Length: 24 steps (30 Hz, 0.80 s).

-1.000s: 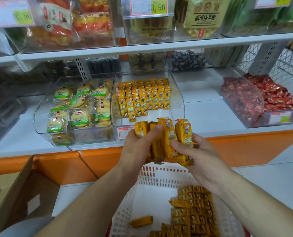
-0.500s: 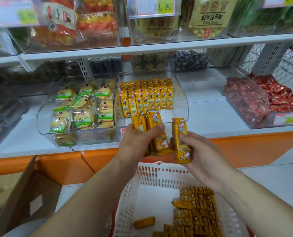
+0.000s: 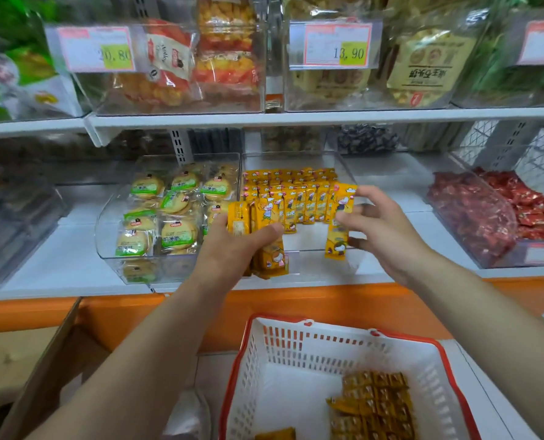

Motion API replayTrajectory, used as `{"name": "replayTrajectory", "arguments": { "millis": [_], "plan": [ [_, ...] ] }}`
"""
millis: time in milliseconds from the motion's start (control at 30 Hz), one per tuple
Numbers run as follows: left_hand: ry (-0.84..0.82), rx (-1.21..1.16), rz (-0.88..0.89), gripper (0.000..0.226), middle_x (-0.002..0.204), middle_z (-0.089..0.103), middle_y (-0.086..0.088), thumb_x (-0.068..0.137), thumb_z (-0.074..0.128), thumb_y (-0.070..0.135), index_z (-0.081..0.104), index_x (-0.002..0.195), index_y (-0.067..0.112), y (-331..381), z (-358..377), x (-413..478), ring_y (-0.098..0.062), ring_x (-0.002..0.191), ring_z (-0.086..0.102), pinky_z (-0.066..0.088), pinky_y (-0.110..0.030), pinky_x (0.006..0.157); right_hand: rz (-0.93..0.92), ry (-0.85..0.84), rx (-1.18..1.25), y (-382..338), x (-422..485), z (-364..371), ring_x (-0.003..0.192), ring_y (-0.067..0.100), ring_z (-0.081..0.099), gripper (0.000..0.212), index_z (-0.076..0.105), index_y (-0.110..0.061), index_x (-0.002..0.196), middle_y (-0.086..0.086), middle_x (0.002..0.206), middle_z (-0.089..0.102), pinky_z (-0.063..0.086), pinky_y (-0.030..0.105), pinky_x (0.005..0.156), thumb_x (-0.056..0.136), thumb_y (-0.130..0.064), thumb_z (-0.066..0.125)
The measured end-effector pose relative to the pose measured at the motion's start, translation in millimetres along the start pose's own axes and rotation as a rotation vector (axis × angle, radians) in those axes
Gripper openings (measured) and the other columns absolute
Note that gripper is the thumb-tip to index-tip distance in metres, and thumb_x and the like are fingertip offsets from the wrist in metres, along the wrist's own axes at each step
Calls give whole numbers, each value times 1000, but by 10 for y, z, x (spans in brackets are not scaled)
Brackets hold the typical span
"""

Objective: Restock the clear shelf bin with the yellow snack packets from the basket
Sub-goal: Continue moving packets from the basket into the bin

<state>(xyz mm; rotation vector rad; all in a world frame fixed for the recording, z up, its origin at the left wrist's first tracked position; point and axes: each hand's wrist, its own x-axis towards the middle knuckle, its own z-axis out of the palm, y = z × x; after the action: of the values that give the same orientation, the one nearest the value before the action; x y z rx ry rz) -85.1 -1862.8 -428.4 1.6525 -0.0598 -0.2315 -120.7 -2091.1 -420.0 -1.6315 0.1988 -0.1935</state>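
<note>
Two hands: both mine, raised at the clear shelf bin [image 3: 315,265]
Left hand [image 3: 232,252]: fingers and thumb curled tight round a bundle of yellow packets [image 3: 270,239]; bundle upright at the bin's front left corner
Right hand [image 3: 382,230]: thumb and fingertips pinch a single yellow packet [image 3: 340,223]; other fingers spread; packet upright at the bin's right side; I cannot tell whether its lower end touches the floor
Bin stock: rows of packets [image 3: 296,192] stand at the back
Basket [image 3: 296,360]: below the shelf; loose packets [image 3: 375,404] lie in its right half
</note>
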Motion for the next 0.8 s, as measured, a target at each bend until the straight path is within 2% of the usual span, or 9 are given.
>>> {"name": "replayTrajectory", "arguments": {
  "millis": [67,100,200,267,367,467,567,667,800],
  "plan": [
    [15,-20,9,56,103,78,-6,74,85,39,62,121,18,10,-81,33,-23,84,78,63,-37,63,-52,20,-128,8,303,73,76,9,69,33,60,-26,111,5,91,68,53,28,67,86,-8,73],
    [22,-29,10,54,104,78,-6,75,85,38,62,121,19,7,-112,53,-23,84,78,64,-39,65,-85,36,-208,33,461,117,72,9,66,34,59,-26,109,3,88,66,50,24,62,85,-7,74],
    [47,-42,1,49,104,77,-5,78,85,35,63,119,19,-5,-166,101,-24,88,78,65,-48,77,-164,64,-461,193,916,233,80,18,60,37,60,-27,107,0,89,63,47,22,64,81,-6,77],
    [52,-44,1,46,102,78,-5,79,85,33,64,117,19,-18,-185,128,-23,88,78,64,-48,78,-156,74,-625,333,1154,272,84,19,59,41,62,-25,113,-2,92,63,43,16,63,80,-8,79],
    [53,-60,1,43,99,78,-5,79,85,31,65,115,18,-19,-215,164,-22,83,78,65,-46,73,-92,63,-737,546,1443,317,90,23,63,46,63,-16,119,4,99,68,44,25,75,78,-8,81],
    [55,-81,5,43,95,79,-4,80,85,30,65,115,15,-37,-250,207,-20,81,78,65,-43,71,-76,91,-781,695,1652,360,89,22,61,50,62,-13,119,9,105,71,44,27,79,74,-5,83],
    [50,-95,1,46,98,78,-2,80,85,30,63,118,17,-54,-270,232,-18,84,78,65,-42,73,-50,109,-778,803,1774,412,99,28,65,56,56,-13,118,11,108,70,50,34,85,70,-5,85],
    [51,-119,3,45,97,76,1,79,85,30,60,115,21,-86,-269,254,-14,81,77,65,-33,67,-29,141,-774,862,1846,432,97,30,65,53,47,-17,106,12,105,70,51,38,83,70,-6,85],
    [50,-129,1,46,98,74,5,78,85,34,57,114,27,-107,-251,247,-11,79,76,62,-24,60,-5,123,-853,768,1795,416,95,30,62,55,47,-15,110,11,104,68,46,34,74,72,-16,86]
  ]
}}
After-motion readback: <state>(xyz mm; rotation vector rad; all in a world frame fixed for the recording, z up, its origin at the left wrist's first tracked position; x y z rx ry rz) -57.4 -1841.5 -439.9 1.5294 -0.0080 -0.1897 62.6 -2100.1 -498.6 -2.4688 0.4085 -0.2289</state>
